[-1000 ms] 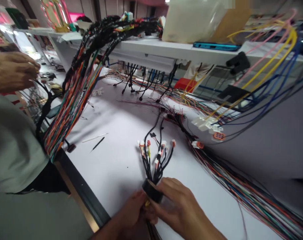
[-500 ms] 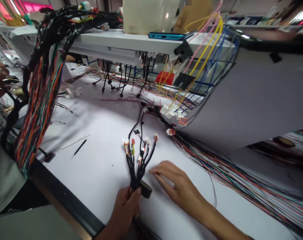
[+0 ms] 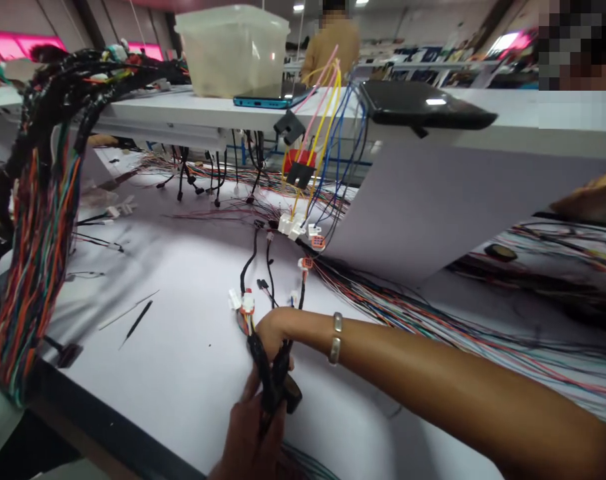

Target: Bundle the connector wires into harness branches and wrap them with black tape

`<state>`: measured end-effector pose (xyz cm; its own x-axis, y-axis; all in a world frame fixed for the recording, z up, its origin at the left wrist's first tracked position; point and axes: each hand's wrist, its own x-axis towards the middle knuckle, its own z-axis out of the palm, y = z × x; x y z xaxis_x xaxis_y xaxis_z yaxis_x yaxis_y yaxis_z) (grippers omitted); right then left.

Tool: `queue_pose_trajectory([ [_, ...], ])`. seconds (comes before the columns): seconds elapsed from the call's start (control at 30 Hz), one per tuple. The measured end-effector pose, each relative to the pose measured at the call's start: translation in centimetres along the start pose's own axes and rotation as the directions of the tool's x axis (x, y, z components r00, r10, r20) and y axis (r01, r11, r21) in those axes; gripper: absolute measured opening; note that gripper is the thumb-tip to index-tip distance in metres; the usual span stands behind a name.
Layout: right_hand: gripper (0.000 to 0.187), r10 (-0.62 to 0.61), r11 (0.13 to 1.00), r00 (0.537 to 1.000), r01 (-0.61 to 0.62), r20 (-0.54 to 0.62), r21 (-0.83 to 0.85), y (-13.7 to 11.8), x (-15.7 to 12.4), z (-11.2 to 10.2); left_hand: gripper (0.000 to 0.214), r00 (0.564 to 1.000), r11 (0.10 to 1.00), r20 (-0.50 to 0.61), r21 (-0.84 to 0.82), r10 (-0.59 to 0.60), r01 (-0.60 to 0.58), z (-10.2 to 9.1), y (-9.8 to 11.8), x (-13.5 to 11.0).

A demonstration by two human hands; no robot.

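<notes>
A black-taped wire harness (image 3: pixel 267 377) stands in the lower middle of the head view, its branches fanning upward. My left hand (image 3: pixel 255 427) is closed round its lower part. Among the branches, my right hand (image 3: pixel 275 333) bends down with its fingers curled round some of them; the harness partly hides the fingertips. White connectors (image 3: pixel 247 301) tip the left branches, and an orange and white connector (image 3: pixel 307 264) tops a right one. A roll of black tape (image 3: pixel 293 393) hangs against the harness just above my left hand.
Long loose wires (image 3: pixel 413 313) run along the table's right side. A thick wire bundle (image 3: pixel 43 247) hangs at left. A thin black tool (image 3: pixel 137 324) lies on the table. The shelf above holds a plastic tub (image 3: pixel 233 57) and phones (image 3: pixel 427 103). A person (image 3: pixel 340 43) is behind it.
My right hand has moved left from the bare table onto the harness branches, which are now drawn apart to left and right. The camera view has shifted rightward and up.
</notes>
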<state>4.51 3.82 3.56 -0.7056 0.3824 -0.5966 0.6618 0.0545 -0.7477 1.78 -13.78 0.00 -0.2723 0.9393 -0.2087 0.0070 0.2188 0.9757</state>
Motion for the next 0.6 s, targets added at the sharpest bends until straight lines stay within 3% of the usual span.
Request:
queue_pose_trajectory([
  [0.13, 0.018, 0.214, 0.976, 0.959, -0.205, 0.186, -0.066, 0.7, -0.1, -0.1, 0.023, 0.999, 0.998, -0.041, 0.06, -0.009, 0.011, 0.9, -0.5, 0.1],
  [0.27, 0.018, 0.238, 0.971, 0.952, -0.231, 0.191, -0.058, 0.2, -1.0, -0.9, 0.033, 0.992, 0.998, -0.112, -0.023, -0.053, 0.051, 1.0, -0.8, 0.3],
  [0.4, 0.019, 0.177, 0.983, 0.984, -0.175, -0.031, 0.052, -0.3, -0.9, -1.3, 0.052, 0.985, 0.948, -0.015, -0.275, -0.174, 0.163, 0.8, -1.0, 0.7],
  [0.47, 0.022, 0.167, 0.983, 0.971, -0.15, -0.17, 0.11, -0.4, -0.4, -1.4, 0.054, 0.973, 0.908, 0.005, -0.358, -0.23, 0.217, 1.0, -1.4, 0.9],
  [0.6, 0.023, 0.138, 0.982, 0.917, -0.078, -0.375, 0.17, -0.7, -0.1, -1.7, 0.057, 0.95, 0.855, -0.058, -0.456, -0.306, 0.247, 1.6, -2.4, 1.5],
])
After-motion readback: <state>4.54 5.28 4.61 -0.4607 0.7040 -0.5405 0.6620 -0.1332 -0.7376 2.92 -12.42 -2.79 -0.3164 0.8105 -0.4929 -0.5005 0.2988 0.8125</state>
